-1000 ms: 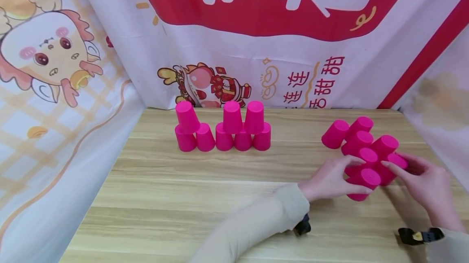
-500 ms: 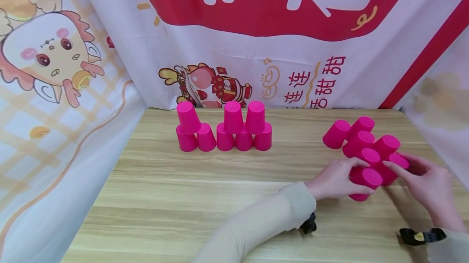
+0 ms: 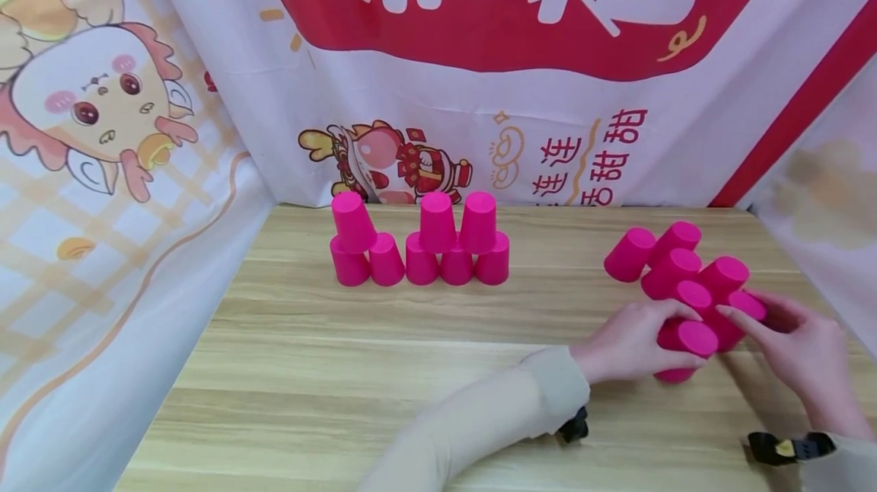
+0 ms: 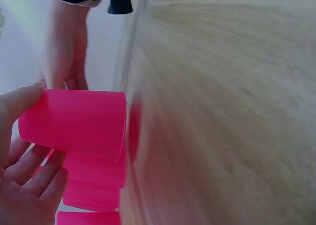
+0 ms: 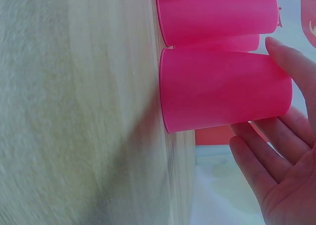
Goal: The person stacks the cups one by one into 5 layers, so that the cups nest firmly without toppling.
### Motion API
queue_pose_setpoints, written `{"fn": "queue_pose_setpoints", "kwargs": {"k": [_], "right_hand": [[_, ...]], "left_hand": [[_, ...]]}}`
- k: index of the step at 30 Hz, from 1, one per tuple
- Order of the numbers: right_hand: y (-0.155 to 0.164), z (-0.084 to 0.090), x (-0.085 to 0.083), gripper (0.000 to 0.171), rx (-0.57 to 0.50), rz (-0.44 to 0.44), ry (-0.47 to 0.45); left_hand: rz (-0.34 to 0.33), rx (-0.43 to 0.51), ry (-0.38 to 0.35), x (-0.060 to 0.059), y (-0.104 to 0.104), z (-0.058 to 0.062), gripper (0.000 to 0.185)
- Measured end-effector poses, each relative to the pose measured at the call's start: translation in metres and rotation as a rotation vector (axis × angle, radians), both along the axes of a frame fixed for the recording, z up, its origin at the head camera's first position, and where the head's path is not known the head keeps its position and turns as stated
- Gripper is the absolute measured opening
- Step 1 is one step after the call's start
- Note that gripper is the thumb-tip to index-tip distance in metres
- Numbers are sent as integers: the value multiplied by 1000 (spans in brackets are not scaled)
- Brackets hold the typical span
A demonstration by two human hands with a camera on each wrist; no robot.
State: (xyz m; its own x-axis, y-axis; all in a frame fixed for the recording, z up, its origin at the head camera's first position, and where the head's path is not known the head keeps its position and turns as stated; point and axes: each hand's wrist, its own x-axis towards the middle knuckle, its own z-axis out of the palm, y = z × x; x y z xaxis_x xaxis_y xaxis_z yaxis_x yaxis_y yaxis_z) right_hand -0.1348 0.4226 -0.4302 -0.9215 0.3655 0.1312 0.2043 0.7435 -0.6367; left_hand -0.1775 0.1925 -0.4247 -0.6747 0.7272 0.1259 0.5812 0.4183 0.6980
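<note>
The left hand (image 3: 633, 343) grips an inverted pink cup (image 3: 696, 341) at the right of the tabletop (image 3: 329, 393), the right hand (image 3: 805, 347) a second pink cup (image 3: 748, 307) beside it; clustered cups (image 3: 673, 273) stand behind, two-tier cup stacks (image 3: 437, 224) farther left.

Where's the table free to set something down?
The table is bare between the stacked cups and the cup cluster, and from the stacked cups toward the left sleeve. It is crowded at that cluster, where the left hand and right hand both grip cups.
</note>
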Motion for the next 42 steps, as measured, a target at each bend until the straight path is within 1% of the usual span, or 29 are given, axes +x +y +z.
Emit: {"fn": "queue_pose_setpoints", "kwargs": {"k": [4,9,16,20,27,29,32,35,38,42], "right_hand": [[-1,-1,-1,73,1,-3,-11],[-3,-2,-2,76,-12,-29,-50],[-1,0,-2,74,-11,-39,-25],[0,1,-2,74,-12,-33,-19],[-1,-1,-1,75,-17,-38,-29],[-1,-1,0,74,-15,-38,-25],[-1,-1,0,74,-8,-35,-20],[-2,-1,-1,74,-4,-32,-23],[-2,-1,-1,74,-6,-33,-22],[-1,0,-1,74,-16,-38,-12]], "left_hand": [[-9,34,-4,1,-11,7,55],[-6,72,-2,2,-33,16,56],[11,136,-37,5,-62,32,57],[32,180,-13,5,-80,38,58],[18,286,66,2,-114,35,53],[29,301,85,1,-124,34,53],[53,320,89,-1,-140,33,53],[90,331,73,-2,-156,31,53],[114,336,58,-3,-170,26,53],[144,339,67,-4,-186,19,51]]}}
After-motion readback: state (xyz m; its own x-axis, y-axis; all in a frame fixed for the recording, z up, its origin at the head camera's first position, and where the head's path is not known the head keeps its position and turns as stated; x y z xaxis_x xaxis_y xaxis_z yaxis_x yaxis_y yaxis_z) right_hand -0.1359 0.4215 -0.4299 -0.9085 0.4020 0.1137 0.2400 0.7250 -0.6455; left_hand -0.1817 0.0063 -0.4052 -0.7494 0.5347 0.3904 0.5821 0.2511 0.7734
